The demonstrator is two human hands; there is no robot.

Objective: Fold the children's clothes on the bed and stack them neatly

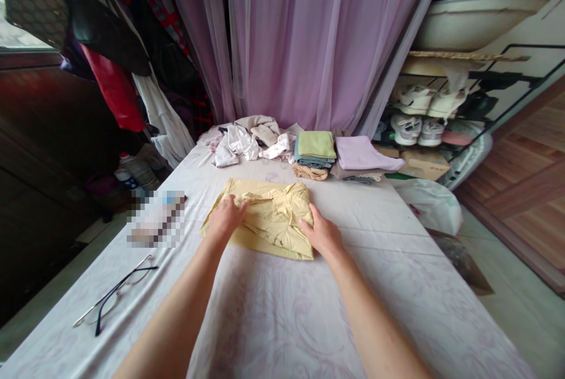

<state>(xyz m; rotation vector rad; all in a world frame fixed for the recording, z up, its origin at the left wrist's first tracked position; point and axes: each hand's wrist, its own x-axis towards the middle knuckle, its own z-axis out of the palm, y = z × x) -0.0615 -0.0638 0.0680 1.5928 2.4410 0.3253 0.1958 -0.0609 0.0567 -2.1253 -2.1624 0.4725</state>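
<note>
A pale yellow garment [269, 217] lies partly folded on the bed sheet [282, 308] in front of me. My left hand [227, 217] rests flat on its left side with fingers stretched out. My right hand [322, 233] lies flat on its right edge, fingers together and extended. Neither hand grips the cloth.
Behind the garment sit a heap of unfolded light clothes [249, 140], a folded stack topped with green [315, 148] and a folded lilac cloth [364, 154]. Eyeglasses [117, 293] lie at the left. A shoe rack [432, 117] and white bag [430, 202] stand right of the bed.
</note>
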